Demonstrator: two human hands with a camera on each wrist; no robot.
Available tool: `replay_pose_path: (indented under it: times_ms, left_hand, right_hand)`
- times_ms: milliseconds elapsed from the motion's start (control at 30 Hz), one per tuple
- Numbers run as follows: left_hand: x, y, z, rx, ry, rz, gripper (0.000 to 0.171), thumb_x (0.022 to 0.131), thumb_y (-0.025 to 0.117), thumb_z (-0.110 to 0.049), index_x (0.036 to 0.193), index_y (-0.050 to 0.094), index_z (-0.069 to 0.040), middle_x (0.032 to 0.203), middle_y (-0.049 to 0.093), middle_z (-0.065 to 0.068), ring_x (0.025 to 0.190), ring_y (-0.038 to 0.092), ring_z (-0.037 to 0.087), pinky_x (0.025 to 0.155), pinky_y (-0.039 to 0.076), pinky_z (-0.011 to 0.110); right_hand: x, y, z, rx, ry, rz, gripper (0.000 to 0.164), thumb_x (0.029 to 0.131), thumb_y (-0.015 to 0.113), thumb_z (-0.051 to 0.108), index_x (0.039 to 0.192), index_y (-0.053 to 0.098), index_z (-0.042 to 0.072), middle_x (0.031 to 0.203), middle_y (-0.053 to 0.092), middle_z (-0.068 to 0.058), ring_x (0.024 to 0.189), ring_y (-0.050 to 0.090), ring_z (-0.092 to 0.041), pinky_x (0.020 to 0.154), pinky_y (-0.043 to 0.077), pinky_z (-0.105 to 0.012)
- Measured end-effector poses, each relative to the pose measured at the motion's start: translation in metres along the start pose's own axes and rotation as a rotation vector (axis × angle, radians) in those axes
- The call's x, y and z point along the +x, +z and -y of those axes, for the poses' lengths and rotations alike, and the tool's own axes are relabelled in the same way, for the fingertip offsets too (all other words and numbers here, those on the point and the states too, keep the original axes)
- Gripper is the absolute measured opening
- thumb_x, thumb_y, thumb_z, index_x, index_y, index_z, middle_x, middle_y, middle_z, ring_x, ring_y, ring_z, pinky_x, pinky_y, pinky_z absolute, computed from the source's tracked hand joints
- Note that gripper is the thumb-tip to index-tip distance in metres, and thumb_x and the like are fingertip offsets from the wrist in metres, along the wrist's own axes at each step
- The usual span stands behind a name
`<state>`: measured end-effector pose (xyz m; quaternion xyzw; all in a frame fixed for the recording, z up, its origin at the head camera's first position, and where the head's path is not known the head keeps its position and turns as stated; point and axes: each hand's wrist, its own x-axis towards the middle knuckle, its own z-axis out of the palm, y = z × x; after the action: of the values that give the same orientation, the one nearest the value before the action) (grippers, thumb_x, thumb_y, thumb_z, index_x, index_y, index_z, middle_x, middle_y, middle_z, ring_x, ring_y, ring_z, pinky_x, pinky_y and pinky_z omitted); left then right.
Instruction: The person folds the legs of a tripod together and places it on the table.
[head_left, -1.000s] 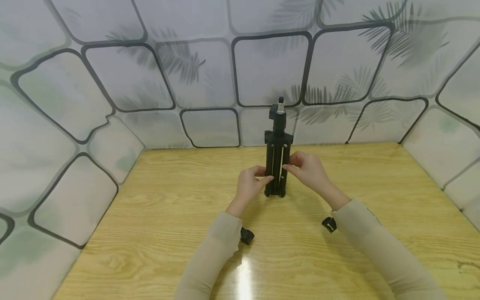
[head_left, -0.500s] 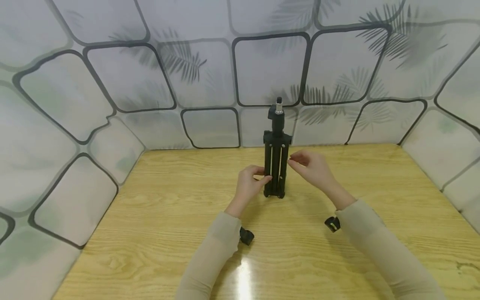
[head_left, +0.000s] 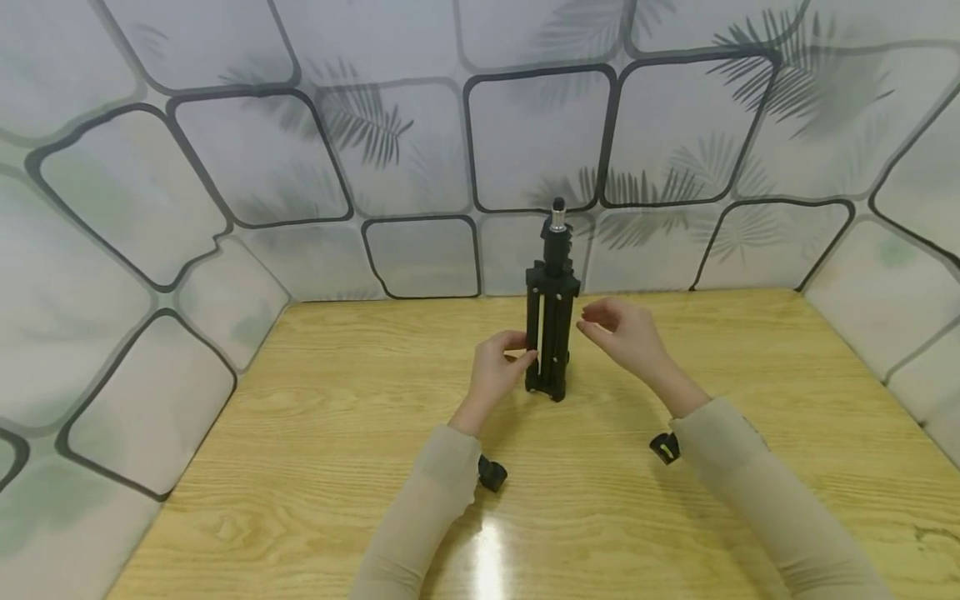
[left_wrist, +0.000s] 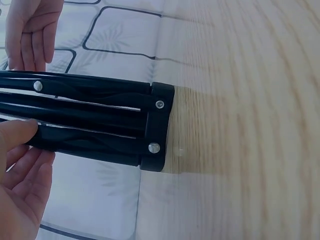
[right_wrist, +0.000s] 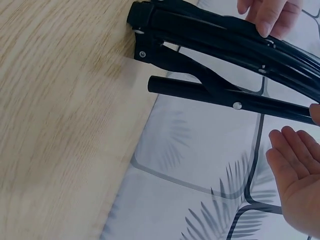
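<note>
A black folded light stand (head_left: 553,317) with a silver spigot on top stands upright on the table. My left hand (head_left: 497,367) pinches its left leg, thumb in front and fingers behind; the left wrist view shows that thumb (left_wrist: 20,134) lying on the tube. Just to the right of the stand is my right hand (head_left: 624,337), fingers loosely bent, with a small gap to the stand in the head view. In the right wrist view, one leg (right_wrist: 200,95) sits slightly away from the others, near the extended right fingers (right_wrist: 290,155). Whether the right thumb touches it, I cannot tell.
The wooden table (head_left: 315,417) meets a patterned cloth backdrop (head_left: 405,150) behind the stand, with more cloth at both sides. Black wrist mounts show beside the left sleeve (head_left: 431,492) and the right sleeve (head_left: 750,475).
My right hand has let go of the stand and moved slightly right. The stand has turned about its upright axis, while my left hand keeps its pinch.
</note>
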<state>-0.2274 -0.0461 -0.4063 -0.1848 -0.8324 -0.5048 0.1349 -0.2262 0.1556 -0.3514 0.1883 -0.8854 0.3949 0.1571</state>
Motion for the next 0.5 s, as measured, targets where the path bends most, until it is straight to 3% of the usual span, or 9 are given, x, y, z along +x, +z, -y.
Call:
replay_pose_path:
  times_ms: [500]
  left_hand:
    - [0.0091, 0.0013, 0.0033, -0.037, -0.042, 0.036, 0.020, 0.086, 0.058, -0.007, 0.105, 0.059, -0.001, 0.101, 0.062, 0.010, 0.094, 0.057, 0.018, 0.073, 0.048, 0.021]
  right_hand:
    - [0.0070, 0.0083, -0.0090, 0.022, 0.047, 0.040, 0.032, 0.083, 0.063, 0.014, 0.107, 0.057, -0.006, 0.104, 0.059, -0.022, 0.095, 0.057, -0.035, 0.081, 0.045, -0.043]
